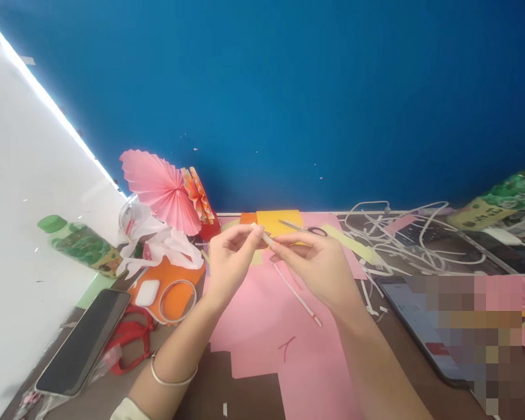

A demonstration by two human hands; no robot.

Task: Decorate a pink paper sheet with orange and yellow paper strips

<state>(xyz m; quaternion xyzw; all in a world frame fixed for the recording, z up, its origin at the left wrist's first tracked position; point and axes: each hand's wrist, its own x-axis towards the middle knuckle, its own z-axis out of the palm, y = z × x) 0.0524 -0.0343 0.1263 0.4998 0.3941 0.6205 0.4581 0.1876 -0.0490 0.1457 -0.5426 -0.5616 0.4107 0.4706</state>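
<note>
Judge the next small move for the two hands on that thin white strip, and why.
Probably peel on along the strip: the left hand and right hand pinch its upper end together, while the rest hangs loose over the pink paper.

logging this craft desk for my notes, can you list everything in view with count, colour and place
paper strip: 1, white, pinched by both hands
pink paper: 1 sheet, pink, under the hands
scissors: 1, grey, behind the hands
paper fans: 2, pink and orange, back left
bottle: 1, green, far left
phone: 1, black, front left
earbud case: 1, white, left
strip scraps: many, white, right
left hand: 1, fingers on strip
right hand: 1, fingers on strip
</note>
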